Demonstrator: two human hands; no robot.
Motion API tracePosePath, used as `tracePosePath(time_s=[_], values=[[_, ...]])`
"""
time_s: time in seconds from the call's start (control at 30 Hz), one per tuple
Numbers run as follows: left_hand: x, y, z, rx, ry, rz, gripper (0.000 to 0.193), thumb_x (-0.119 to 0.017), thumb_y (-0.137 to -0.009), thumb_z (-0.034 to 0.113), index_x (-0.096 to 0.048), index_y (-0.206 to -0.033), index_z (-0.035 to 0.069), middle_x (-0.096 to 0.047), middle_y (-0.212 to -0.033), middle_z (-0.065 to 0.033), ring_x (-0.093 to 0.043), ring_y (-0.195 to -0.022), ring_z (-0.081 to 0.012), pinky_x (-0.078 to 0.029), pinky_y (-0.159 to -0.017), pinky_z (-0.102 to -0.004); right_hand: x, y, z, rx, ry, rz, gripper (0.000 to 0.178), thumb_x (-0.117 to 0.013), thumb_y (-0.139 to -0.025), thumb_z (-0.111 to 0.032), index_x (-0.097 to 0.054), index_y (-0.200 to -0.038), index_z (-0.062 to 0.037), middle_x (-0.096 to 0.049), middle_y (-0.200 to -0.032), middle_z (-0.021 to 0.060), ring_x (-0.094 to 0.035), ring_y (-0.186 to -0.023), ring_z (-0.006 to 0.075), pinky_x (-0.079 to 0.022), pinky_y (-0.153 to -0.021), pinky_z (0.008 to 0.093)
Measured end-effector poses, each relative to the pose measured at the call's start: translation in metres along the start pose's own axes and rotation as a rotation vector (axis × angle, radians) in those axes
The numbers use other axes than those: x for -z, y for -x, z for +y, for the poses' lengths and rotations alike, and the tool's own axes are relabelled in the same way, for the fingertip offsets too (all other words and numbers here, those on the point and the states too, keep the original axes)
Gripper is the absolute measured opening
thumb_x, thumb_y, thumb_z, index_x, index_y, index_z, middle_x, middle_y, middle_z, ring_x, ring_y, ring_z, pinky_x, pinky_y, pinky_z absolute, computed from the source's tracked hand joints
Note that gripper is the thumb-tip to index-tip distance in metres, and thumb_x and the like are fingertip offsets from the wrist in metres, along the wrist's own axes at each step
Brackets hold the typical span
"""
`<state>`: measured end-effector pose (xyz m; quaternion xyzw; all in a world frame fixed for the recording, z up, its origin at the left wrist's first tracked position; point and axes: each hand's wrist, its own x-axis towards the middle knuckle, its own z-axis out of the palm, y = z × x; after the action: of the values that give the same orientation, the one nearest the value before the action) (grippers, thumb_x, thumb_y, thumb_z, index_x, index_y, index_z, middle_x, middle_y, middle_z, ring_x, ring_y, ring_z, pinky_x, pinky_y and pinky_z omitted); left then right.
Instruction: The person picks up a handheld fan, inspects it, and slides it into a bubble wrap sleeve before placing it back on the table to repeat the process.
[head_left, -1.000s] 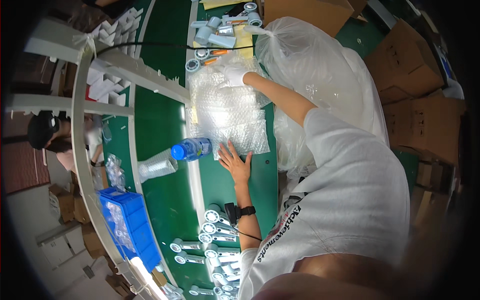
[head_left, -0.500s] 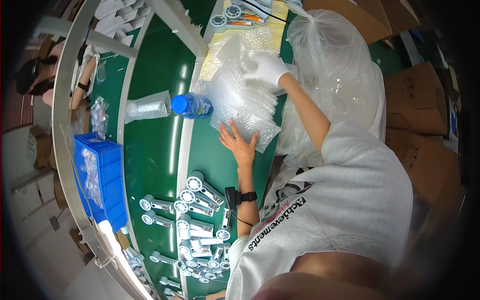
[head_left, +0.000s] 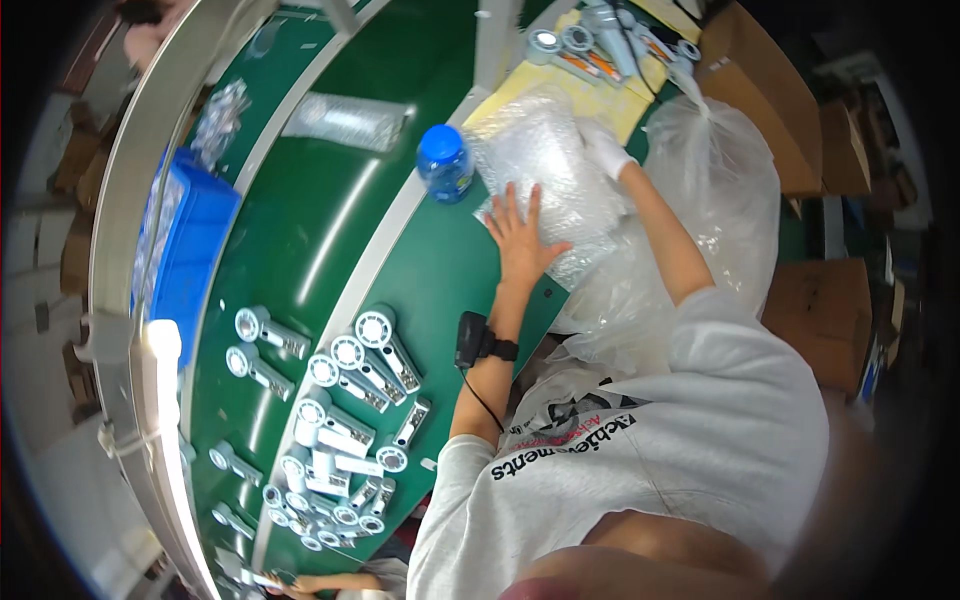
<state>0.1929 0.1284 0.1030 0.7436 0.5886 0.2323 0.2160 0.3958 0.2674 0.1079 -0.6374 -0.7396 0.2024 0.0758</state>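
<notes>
A stack of clear bubble wrap (head_left: 560, 150) lies across the green table and a yellow sheet (head_left: 530, 82). My left hand (head_left: 524, 245), bare with a small black device strapped at the wrist, rests on the wrap's near side with its fingers spread. My right hand (head_left: 603, 150), in a white glove, is at the wrap's right edge. Its fingers blend into the wrap, so their grip is unclear. Just left of the wrap stands a blue jar (head_left: 446, 165) with a blue lid.
Many pale grey handheld fans (head_left: 345, 350) lie at the near left; others (head_left: 600, 45) are at the back. A wrapped bundle (head_left: 350, 120) rests on the green belt. Beyond are a blue bin (head_left: 200, 240) and metal frame. A big plastic bag (head_left: 720, 190) and cartons (head_left: 815, 320) stand right.
The whole view has turned and shifted. The bubble wrap now lies flatter, and my right hand is lower at its edge. My left hand has moved from beside the wrap onto it.
</notes>
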Motion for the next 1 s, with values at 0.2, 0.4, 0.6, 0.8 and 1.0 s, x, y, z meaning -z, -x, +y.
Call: tracePosePath(time_s=[0.2,0.4,0.6,0.8,1.0], values=[[0.027,0.046,0.011,0.168,-0.072,0.053,0.102,-0.075,-0.052,0.040,-0.021,-0.135,0.017,-0.009,-0.138,-0.0201,-0.009,-0.126,-0.0427,-0.009,-0.098,-0.0582,0.008,0.017,-0.032,-0.054,0.110,-0.022,0.042,-0.056,-0.068,-0.023,-0.053,-0.104,-0.0016,-0.052,-0.106,0.0204,-0.049,-0.100,0.0317,-0.037,-0.086,0.0377],[0.128,0.067,-0.056,0.335,-0.121,0.488,0.080,-0.069,-0.058,0.030,-0.035,-0.126,0.007,-0.024,-0.128,-0.0266,-0.020,-0.120,-0.0420,-0.015,-0.096,-0.0550,0.089,0.032,-0.022,-0.026,-0.228,0.231,0.046,-0.063,-0.073,-0.032,-0.055,-0.106,-0.0008,-0.058,-0.103,0.0142,-0.054,-0.096,0.0243,-0.039,-0.085,0.0278],[0.226,0.114,-0.262,1.084,-0.193,0.432,0.082,-0.073,-0.055,0.045,-0.037,-0.112,-0.002,-0.037,-0.118,-0.0290,-0.041,-0.105,-0.0411,-0.034,-0.088,-0.0466,0.087,0.076,-0.069,-0.086,-0.301,0.467,0.037,-0.060,-0.077,-0.024,-0.056,-0.106,-0.0017,-0.058,-0.104,0.0130,-0.054,-0.095,0.0202,-0.039,-0.083,0.0273],[0.194,0.108,-0.325,1.020,-0.117,0.478,0.073,-0.073,-0.057,0.029,-0.038,-0.109,-0.008,-0.046,-0.107,-0.0295,-0.048,-0.094,-0.0433,-0.037,-0.086,-0.0426,-0.011,0.164,-0.212,0.261,-0.582,-0.077,0.025,-0.062,-0.076,-0.014,-0.060,-0.099,-0.0049,-0.061,-0.097,0.0076,-0.056,-0.088,0.0141,-0.043,-0.077,0.0252],[0.186,0.100,-0.211,0.530,0.145,0.489,0.075,-0.062,-0.058,0.004,-0.027,-0.124,-0.007,-0.044,-0.112,-0.0302,-0.045,-0.106,-0.0382,-0.034,-0.091,-0.0354,-0.026,0.140,-0.285,0.357,-1.103,-0.121,0.036,-0.062,-0.075,-0.017,-0.054,-0.107,-0.0033,-0.060,-0.095,0.0080,-0.056,-0.088,0.0159,-0.044,-0.078,0.0257]])
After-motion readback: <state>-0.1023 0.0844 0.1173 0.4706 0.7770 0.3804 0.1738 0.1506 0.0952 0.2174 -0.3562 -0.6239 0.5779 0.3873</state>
